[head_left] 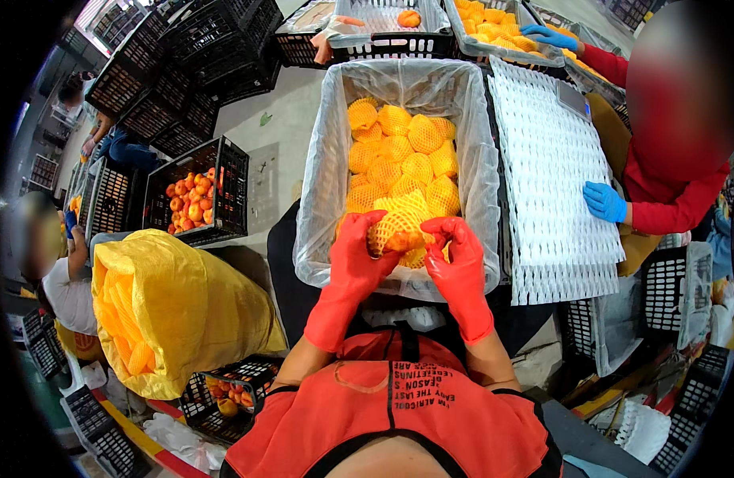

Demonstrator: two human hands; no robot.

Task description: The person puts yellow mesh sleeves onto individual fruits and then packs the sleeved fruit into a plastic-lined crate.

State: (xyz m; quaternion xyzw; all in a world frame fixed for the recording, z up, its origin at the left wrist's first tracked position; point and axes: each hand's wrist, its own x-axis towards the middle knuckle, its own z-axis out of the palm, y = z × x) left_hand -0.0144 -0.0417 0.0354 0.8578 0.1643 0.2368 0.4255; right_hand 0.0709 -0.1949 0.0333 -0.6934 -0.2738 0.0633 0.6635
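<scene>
My left hand (359,259), in a long red rubber glove, grips an orange-red fruit (403,241) partly covered by a yellow foam net (395,223). My right hand (455,263), gloved the same, has its fingers curled at the right end of that fruit and net, thumb and fingertips closed on the netting. Both are over the near end of a crate (319,143) lined with clear plastic, which holds rows of fruit in yellow foam nets (395,147).
A white foam sheet stack (550,175) lies right, beside a blue-gloved co-worker (670,183). Left are a yellow sack of nets (180,295), a crate of fruit (190,199), stacked black crates (208,40) and other workers (72,295). More lined crates (391,44) stand at the back.
</scene>
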